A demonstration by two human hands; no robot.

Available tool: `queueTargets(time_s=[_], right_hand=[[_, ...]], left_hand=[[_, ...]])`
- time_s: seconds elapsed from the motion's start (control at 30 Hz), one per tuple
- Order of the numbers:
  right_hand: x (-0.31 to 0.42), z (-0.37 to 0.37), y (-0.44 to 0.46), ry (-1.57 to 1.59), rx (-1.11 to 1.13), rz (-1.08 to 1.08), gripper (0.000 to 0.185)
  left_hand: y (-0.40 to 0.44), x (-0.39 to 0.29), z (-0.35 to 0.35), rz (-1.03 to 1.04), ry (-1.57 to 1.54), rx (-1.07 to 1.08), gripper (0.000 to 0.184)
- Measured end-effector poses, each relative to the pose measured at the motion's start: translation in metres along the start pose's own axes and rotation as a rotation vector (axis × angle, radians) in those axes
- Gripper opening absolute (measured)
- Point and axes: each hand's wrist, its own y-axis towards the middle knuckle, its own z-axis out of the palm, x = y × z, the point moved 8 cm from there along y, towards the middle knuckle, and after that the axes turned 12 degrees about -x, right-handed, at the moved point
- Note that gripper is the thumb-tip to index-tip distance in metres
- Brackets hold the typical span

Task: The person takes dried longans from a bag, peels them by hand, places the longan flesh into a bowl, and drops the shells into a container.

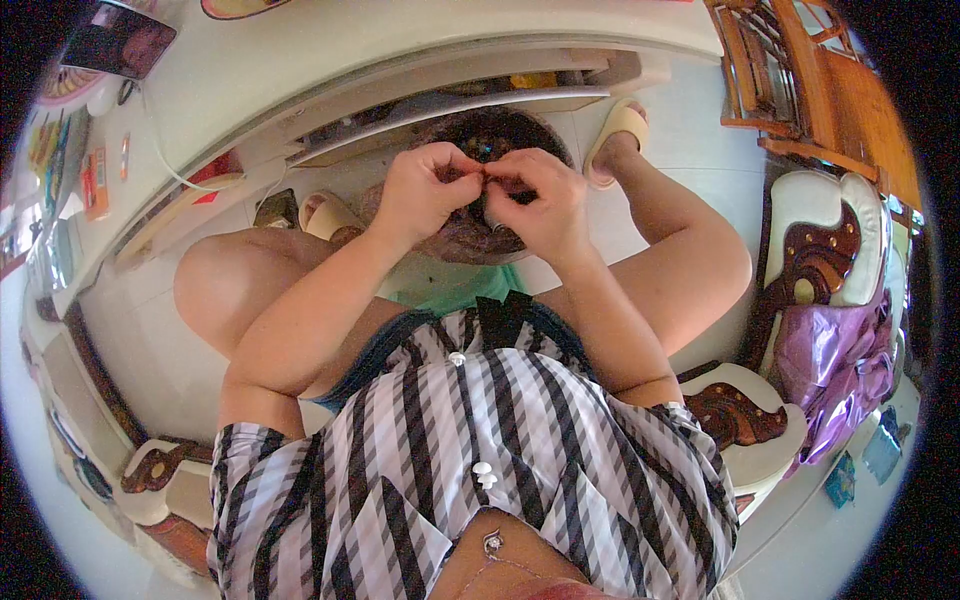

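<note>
Left hand [430, 195], right hand [542, 208]: pinched, tips meeting; any held item indiscernible. Best worked low over round basin [455, 247], 12 o'clock.

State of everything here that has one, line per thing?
Left hand: pinched, fingertips meeting the right's
Right hand: pinched; anything held is too small to tell
Basin: holding dark contents
Slippers: worn
Purple wrap: crumpled
White cable: slack
Dark-screened device: on or off unclear
</note>
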Motion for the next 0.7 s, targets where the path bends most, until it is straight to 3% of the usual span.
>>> queueTargets(time_s=[0.03, 0.13, 0.23, 0.33, 0.43, 0.63, 0.7], right_hand=[[-0.006, 0.0, -0.001, 0.03, -0.006, 0.046, 0.021], [-0.041, 0.01, -0.016, 0.284, 0.092, 0.53, 0.02], [-0.05, 0.016, -0.021, 0.479, 0.111, 0.706, 0.017], [-0.045, 0.011, -0.013, 0.37, 0.083, 0.539, 0.017], [0.0, 0.0, 0.009, 0.127, 0.07, -0.012, 0.018], [0.007, 0.001, 0.006, 0.078, 0.088, -0.052, 0.018], [0.002, 0.002, 0.006, 0.111, 0.114, 0.007, 0.016]], left_hand=[[0.0, -0.001, -0.002, 0.016, 0.024, -0.017, 0.008], [-0.004, -0.002, 0.0, -0.099, -0.122, 0.034, 0.008], [-0.007, 0.005, 0.003, -0.25, -0.365, 0.057, 0.009], [-0.007, 0.014, 0.011, -0.429, -0.612, 0.088, 0.01], [-0.003, 0.012, 0.012, -0.339, -0.527, 0.14, 0.012], [0.002, 0.008, 0.004, -0.129, -0.07, 0.173, 0.011], [0.0, 0.01, 0.005, -0.228, -0.23, 0.171, 0.008]])
